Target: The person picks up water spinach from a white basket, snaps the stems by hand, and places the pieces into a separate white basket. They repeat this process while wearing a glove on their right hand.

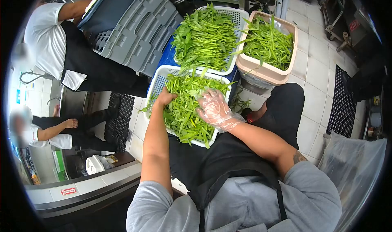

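A white perforated basket (pixel 152 85) full of loose water spinach (pixel 185 115), leafy green stems, sits in front of my lap. My left hand (pixel 165 97) is bare and reaches into the left side of the pile. Its fingers are closed on some greens, with the tips hidden among the leaves. On the right side, my right hand (pixel 215 108) wears a clear plastic glove. Its fingers are curled down onto the stems, and the leaves partly cover what they grip.
Beyond stands a second white basket (pixel 241 22) of neatly laid stems. A beige tub (pixel 267 71) with more greens is to its right. Grey stacked crates (pixel 141 32) rise at the left. Two people in white shirts are on the left. Black mats (pixel 342 103) lie on the tiles.
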`<state>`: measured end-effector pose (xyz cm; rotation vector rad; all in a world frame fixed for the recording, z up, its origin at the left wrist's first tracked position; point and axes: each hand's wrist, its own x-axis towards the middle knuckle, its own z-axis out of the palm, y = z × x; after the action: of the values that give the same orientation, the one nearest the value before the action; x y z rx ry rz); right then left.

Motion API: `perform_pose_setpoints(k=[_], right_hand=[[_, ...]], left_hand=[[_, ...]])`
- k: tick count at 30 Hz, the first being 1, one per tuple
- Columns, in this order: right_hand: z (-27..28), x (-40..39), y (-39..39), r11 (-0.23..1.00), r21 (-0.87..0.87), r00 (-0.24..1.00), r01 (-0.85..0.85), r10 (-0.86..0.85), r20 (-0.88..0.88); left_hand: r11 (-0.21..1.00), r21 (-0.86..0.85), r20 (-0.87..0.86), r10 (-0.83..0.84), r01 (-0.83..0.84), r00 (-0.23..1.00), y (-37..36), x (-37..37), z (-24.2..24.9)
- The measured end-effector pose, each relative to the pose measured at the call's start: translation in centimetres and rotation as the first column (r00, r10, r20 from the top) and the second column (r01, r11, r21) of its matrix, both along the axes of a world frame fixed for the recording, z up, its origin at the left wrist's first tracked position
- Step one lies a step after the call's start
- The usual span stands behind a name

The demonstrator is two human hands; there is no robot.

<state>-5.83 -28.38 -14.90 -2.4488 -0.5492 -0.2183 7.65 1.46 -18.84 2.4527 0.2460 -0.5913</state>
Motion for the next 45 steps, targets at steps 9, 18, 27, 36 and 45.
perform_pose_setpoints(k=[9, 18, 27, 36, 45], right_hand=[[-1.7, 0.5, 3.0, 0.971, -0.176, 0.986, 0.161, -0.150, 0.076], [-0.4, 2.2, 5.2, 0.948, -0.296, 0.962, 0.121, -0.186, -0.202], [-0.3, 4.9, 8.5, 0.971, -0.229, 0.953, 0.073, -0.136, -0.270], [3.6, 4.5, -0.1, 0.946, -0.199, 0.967, -0.255, 0.252, -0.039], [0.7, 4.2, 0.4, 0.969, 0.020, 0.968, -0.248, 0.248, -0.048]], left_hand=[[0.708, 0.696, 0.082, -0.248, 0.123, 0.965, -6.3, 0.2, 7.3], [0.629, 0.770, 0.380, -0.323, -0.104, 0.867, -6.0, -2.9, 12.1], [0.652, 0.749, 0.434, -0.353, -0.114, 0.829, -8.6, -8.0, 12.3], [0.933, 0.355, 0.339, -0.178, 0.049, 0.924, -13.5, -14.4, 6.4], [0.975, 0.216, 0.820, -0.158, -0.042, 0.550, -8.2, -20.2, 7.4]])
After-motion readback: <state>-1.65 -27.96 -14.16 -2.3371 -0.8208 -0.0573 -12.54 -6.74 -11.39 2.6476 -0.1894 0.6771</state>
